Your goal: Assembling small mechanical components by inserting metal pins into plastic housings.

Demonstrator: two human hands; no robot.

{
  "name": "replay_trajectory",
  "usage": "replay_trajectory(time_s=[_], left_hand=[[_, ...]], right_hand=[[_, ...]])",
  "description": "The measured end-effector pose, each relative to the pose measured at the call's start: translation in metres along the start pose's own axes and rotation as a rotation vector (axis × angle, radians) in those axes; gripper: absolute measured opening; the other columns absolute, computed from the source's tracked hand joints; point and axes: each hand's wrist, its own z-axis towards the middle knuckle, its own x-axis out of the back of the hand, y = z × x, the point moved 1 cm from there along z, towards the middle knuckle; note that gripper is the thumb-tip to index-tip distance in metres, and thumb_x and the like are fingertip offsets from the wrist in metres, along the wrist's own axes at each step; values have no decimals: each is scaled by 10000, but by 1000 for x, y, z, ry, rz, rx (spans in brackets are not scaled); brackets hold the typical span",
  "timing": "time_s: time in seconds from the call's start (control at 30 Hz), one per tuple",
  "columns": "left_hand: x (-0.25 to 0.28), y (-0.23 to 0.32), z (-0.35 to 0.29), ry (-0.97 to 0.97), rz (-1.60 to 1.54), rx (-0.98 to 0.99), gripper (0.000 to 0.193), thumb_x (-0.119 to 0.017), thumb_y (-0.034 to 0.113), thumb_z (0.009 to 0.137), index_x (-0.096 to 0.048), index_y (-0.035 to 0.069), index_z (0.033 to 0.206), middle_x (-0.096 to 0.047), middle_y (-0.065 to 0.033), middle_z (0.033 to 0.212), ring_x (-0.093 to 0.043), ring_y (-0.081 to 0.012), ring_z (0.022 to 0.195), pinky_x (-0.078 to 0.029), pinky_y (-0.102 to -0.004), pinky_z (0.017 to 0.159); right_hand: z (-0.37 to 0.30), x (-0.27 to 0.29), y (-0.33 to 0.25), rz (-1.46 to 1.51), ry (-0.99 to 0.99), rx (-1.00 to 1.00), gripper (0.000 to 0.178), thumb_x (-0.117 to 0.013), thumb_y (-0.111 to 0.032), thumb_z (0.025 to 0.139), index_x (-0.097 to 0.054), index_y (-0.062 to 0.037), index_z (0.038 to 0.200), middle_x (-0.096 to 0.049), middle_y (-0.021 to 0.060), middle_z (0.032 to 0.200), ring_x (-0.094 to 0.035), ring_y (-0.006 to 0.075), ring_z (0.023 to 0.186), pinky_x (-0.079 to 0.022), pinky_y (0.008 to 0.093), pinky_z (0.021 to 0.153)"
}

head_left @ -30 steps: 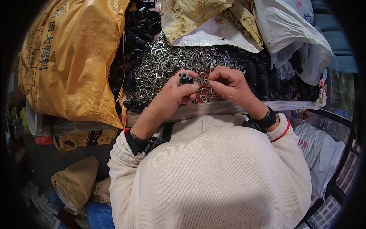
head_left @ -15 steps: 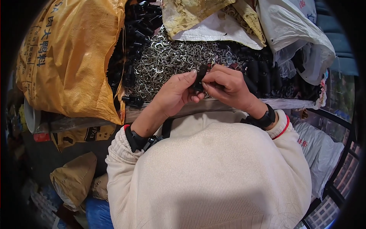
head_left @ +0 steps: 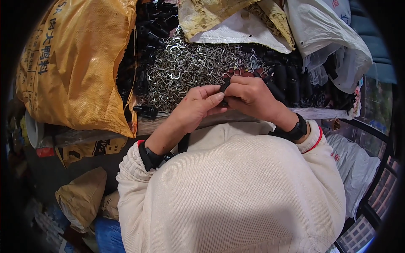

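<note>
Both hands meet over the front edge of the worktable, closed around one small black part (head_left: 225, 86) that is mostly hidden by fingers. My left hand (head_left: 198, 104) grips it with thumb and fingers from the left. From the right, my right hand (head_left: 249, 93) pinches the same part, fingertips curled against it. Just beyond the hands spreads a heap of bent silver metal hooks (head_left: 179, 69). Black cylindrical pieces (head_left: 291, 82) lie to the right of the hands. More black plastic parts (head_left: 154, 33) are piled at the far left of the hooks.
An orange woven sack (head_left: 84, 71) bulges over the table's left side. A yellowish-white sack (head_left: 223, 19) lies at the back with beige pieces (head_left: 274, 20) on it. To the right sits an open white plastic bag (head_left: 327, 38). The table's front edge (head_left: 164, 122) runs below the hands.
The black part has turned and now shows less between the fingers. My left thumb has come down and forward along it, and my right hand has shifted slightly lower.
</note>
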Motion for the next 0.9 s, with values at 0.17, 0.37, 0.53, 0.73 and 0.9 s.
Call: replay_trajectory(time_s=[0.17,0.37,0.53,0.73,0.9], left_hand=[[1,0,3,11,37,-11,259,-441,123,860,-456,-32,1066,-544,-65,949,-552,-113,842,-471,-211,762],[8,1,6,4,-10,-1,262,-444,108,855,-446,-40,1071,-541,-90,977,-559,-138,855,-476,-220,767],[14,7,3,7,-191,-50,272,-448,110,852,-431,-48,1073,-538,-130,988,-568,-170,864,-490,-220,755],[15,10,3,47,-269,-109,224,-454,92,848,-469,-39,1028,-555,-143,963,-575,-186,859,-492,-211,740],[18,9,2,20,-266,-162,271,-448,124,853,-432,-49,1061,-531,-152,1003,-556,-203,912,-503,-218,738]], right_hand=[[1,-4,2,-11,6,-55,127,-615,6,595,-508,-31,651,-456,66,619,-494,215,544,-395,301,474],[6,-1,11,226,-2,-134,107,-611,-1,618,-538,-30,691,-465,78,630,-498,226,552,-401,296,494],[8,8,27,277,257,-342,64,-589,-26,678,-555,-32,731,-490,76,664,-507,219,564,-404,286,509],[13,-6,56,-510,199,-159,84,-584,-94,736,-557,-37,793,-505,48,689,-490,125,567,-389,251,498],[9,-1,54,-151,136,-323,147,-577,-134,767,-556,-52,887,-522,35,707,-458,66,580,-381,232,489]])
